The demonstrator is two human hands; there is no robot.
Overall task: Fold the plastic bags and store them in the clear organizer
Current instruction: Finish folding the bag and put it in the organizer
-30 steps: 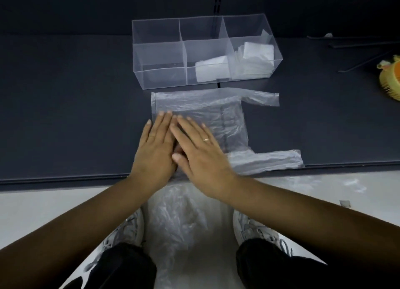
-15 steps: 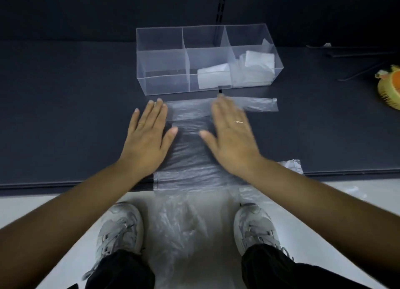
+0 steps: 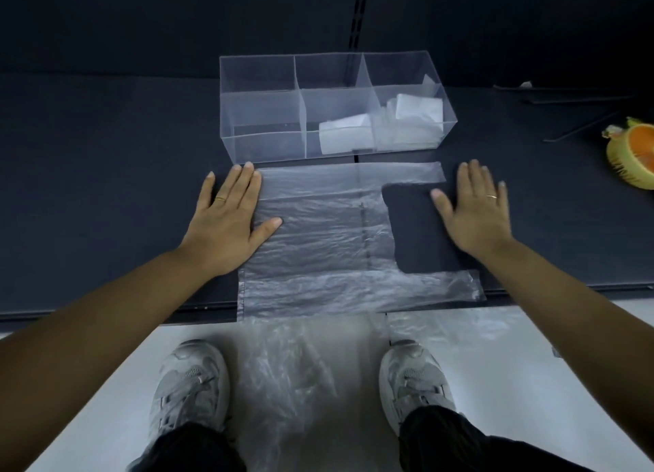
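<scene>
A clear plastic bag (image 3: 318, 238) lies spread flat on the dark table (image 3: 106, 188), its two handles pointing right. My left hand (image 3: 230, 217) rests flat, fingers apart, on the bag's left edge. My right hand (image 3: 477, 213) lies flat on the bare table just right of the gap between the handles, off the bag. Behind the bag stands the clear organizer (image 3: 262, 124) with three compartments; folded white bags (image 3: 346, 139) sit in the middle and right ones, the left one holds nothing.
More clear plastic (image 3: 300, 365) hangs over the table's front edge down between my grey shoes (image 3: 191, 386). An orange and yellow brush-like object (image 3: 633, 156) lies at the far right. Thin dark rods (image 3: 573, 96) lie at the back right.
Both hands slid apart from the bag's middle, the left to its left edge, the right past the handles onto the table. The bag now lies smoother and flatter.
</scene>
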